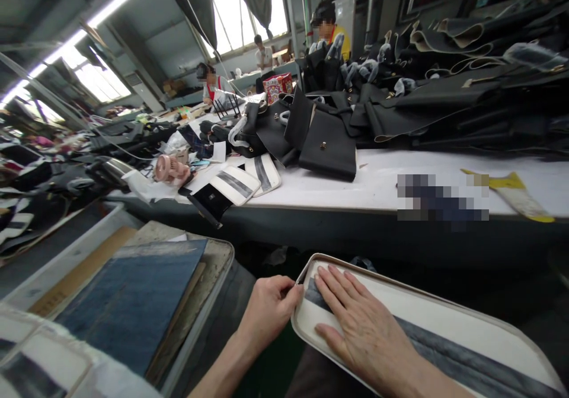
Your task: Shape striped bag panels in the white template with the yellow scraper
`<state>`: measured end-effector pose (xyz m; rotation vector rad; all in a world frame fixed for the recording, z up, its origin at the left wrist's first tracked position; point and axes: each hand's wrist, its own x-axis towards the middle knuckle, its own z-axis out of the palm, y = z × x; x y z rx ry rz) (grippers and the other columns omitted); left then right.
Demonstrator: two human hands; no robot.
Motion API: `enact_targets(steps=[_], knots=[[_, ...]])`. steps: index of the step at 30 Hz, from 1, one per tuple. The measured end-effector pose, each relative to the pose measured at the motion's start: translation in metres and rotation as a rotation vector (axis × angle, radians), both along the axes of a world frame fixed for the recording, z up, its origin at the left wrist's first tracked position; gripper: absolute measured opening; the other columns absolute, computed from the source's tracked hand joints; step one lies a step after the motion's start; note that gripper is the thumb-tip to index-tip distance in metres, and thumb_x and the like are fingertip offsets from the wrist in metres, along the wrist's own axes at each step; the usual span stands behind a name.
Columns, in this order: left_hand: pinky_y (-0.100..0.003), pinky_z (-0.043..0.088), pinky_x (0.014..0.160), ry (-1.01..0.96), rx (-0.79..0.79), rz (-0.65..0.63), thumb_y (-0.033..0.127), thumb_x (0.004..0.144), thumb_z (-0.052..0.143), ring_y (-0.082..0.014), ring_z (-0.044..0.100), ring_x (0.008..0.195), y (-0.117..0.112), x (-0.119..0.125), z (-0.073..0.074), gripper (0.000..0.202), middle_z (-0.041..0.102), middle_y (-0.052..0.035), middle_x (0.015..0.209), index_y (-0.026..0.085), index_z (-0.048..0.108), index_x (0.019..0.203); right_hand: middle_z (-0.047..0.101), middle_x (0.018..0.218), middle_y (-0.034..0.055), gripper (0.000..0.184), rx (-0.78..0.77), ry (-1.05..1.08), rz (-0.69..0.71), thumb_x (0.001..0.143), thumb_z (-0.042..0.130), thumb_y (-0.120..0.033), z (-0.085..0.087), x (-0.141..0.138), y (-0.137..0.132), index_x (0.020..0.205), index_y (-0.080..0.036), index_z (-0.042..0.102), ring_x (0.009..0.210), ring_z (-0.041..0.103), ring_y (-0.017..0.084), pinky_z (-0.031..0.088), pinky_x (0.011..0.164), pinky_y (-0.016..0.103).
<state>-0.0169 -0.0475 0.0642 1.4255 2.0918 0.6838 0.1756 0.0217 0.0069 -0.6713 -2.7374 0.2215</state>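
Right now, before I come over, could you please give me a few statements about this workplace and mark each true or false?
1. The right hand lies flat on the striped cream panel. True.
2. The left hand is spread open, touching nothing. False: its fingers pinch the panel's rim at the end on the picture's left.
3. The pink fan is left of the black flap bag in the picture. True.
4. The dark blue board is at the picture's upper right. False: it is at the lower left.
5. The red patterned box is farther from the camera than the panel. True.
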Motion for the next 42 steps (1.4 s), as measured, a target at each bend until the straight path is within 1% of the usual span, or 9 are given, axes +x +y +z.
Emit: enact_targets(steps=[3, 9, 21, 27, 30, 34, 36, 39, 42], knots=[[-0.026, 0.030, 0.054, 0.130, 0.056, -0.006, 0.031, 0.093, 0.050, -0.0119, 0.050, 0.054, 0.003, 0.010, -0.005, 0.040, 0.057, 0.0000, 0.056, 0.017, 0.059, 0.057, 0.027, 0.158, 0.0092, 0.077, -0.022, 0.016, 0.000, 0.088, 0.058, -0.043, 0.000, 0.002, 0.001, 0.153, -0.017, 0.027, 0.144, 0.028, 0.027, 0.031, 0.117, 0.046], [-0.027, 0.033, 0.059, 0.227, 0.131, -0.009, 0.028, 0.096, 0.044, -0.0145, 0.055, 0.060, 0.003, 0.019, -0.015, 0.038, 0.061, -0.0038, 0.063, 0.017, 0.061, 0.064, 0.028, 0.157, 0.0105, 0.078, -0.023, 0.021, 0.006, 0.089, 0.059, -0.044, 0.002, 0.005, 0.001, 0.153, -0.014, 0.027, 0.146, 0.024, 0.027, 0.029, 0.118, 0.046], [-0.028, 0.035, 0.061, 0.291, 0.192, -0.020, 0.022, 0.096, 0.041, -0.0147, 0.056, 0.061, 0.011, 0.027, -0.019, 0.036, 0.059, -0.0040, 0.065, 0.017, 0.059, 0.065, 0.026, 0.158, 0.0128, 0.078, 0.009, 0.030, -0.002, 0.090, 0.058, -0.047, 0.002, 0.011, 0.002, 0.152, -0.011, 0.028, 0.145, 0.024, 0.028, 0.028, 0.118, 0.047], [-0.027, 0.037, 0.064, 0.269, 0.232, -0.062, 0.024, 0.098, 0.040, -0.0148, 0.056, 0.065, 0.008, 0.029, -0.022, 0.036, 0.058, -0.0039, 0.069, 0.016, 0.063, 0.073, 0.027, 0.157, 0.0123, 0.079, -0.003, 0.048, -0.010, 0.089, 0.061, -0.045, 0.001, 0.013, -0.001, 0.152, -0.012, 0.028, 0.146, 0.023, 0.028, 0.024, 0.119, 0.046], [-0.027, 0.037, 0.065, 0.180, 0.245, -0.049, 0.026, 0.098, 0.042, -0.0144, 0.055, 0.066, 0.004, 0.029, -0.021, 0.034, 0.059, -0.0031, 0.070, 0.016, 0.064, 0.074, 0.027, 0.157, 0.0114, 0.078, -0.025, 0.064, -0.016, 0.089, 0.060, -0.044, -0.002, 0.011, -0.002, 0.153, -0.013, 0.027, 0.146, 0.024, 0.027, 0.024, 0.119, 0.045], [-0.026, 0.036, 0.066, -0.003, 0.214, 0.008, 0.034, 0.097, 0.050, -0.0147, 0.054, 0.069, 0.001, 0.024, -0.021, 0.029, 0.061, -0.0020, 0.074, 0.017, 0.065, 0.079, 0.025, 0.158, 0.0094, 0.076, -0.053, 0.065, -0.020, 0.092, 0.055, -0.048, -0.003, 0.010, -0.002, 0.153, -0.014, 0.026, 0.146, 0.023, 0.025, 0.025, 0.119, 0.045], [-0.025, 0.033, 0.063, -0.201, 0.182, 0.058, 0.039, 0.095, 0.054, -0.0138, 0.050, 0.068, 0.000, 0.019, -0.023, 0.031, 0.058, -0.0007, 0.071, 0.017, 0.064, 0.076, 0.024, 0.158, 0.0090, 0.077, -0.063, 0.053, -0.027, 0.091, 0.054, -0.049, -0.002, 0.010, -0.002, 0.153, -0.014, 0.026, 0.146, 0.022, 0.025, 0.025, 0.119, 0.045], [-0.024, 0.029, 0.059, -0.543, 0.113, 0.140, 0.046, 0.090, 0.061, -0.0117, 0.041, 0.064, 0.001, 0.011, -0.029, 0.036, 0.050, 0.0015, 0.065, 0.016, 0.060, 0.070, 0.024, 0.158, 0.0084, 0.077, -0.075, 0.040, -0.038, 0.091, 0.055, -0.050, -0.001, 0.010, -0.002, 0.153, -0.014, 0.026, 0.147, 0.022, 0.025, 0.026, 0.119, 0.045], [-0.023, 0.032, 0.061, -0.733, 0.049, 0.147, 0.049, 0.087, 0.064, -0.0114, 0.043, 0.066, 0.002, 0.006, -0.037, 0.034, 0.052, 0.0011, 0.072, 0.016, 0.058, 0.082, 0.023, 0.159, 0.0074, 0.076, -0.087, 0.038, -0.046, 0.091, 0.054, -0.049, -0.001, 0.011, -0.002, 0.154, -0.016, 0.025, 0.147, 0.021, 0.023, 0.025, 0.120, 0.044]])
